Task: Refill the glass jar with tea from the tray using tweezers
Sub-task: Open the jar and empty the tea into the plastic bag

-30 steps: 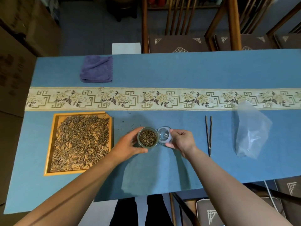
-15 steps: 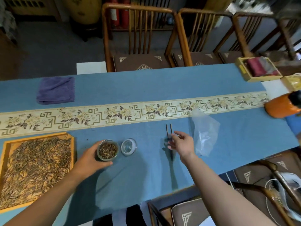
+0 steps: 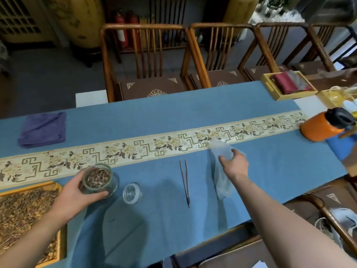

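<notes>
My left hand (image 3: 71,198) grips the open glass jar (image 3: 97,178), which is partly filled with dry tea and stands on the blue table cloth. Its clear lid (image 3: 132,193) lies just to the right of it. The thin tweezers (image 3: 185,180) lie untouched on the cloth, tips pointing away from me. My right hand (image 3: 236,166) is further right, fingers spread and resting on a clear plastic bag (image 3: 222,183). The wooden tray (image 3: 49,184) heaped with loose tea (image 3: 23,209) sits at the lower left, partly cut off by the frame.
A folded purple cloth (image 3: 43,129) lies at the far left. An orange bottle (image 3: 324,125) lies at the right end of the patterned runner. A yellow box (image 3: 287,86) sits at the far right corner. Wooden chairs (image 3: 146,60) line the far side.
My right hand let go of the lid, passed over the tweezers and reached right onto the plastic bag. The view swung right. My left hand kept hold of the jar.
</notes>
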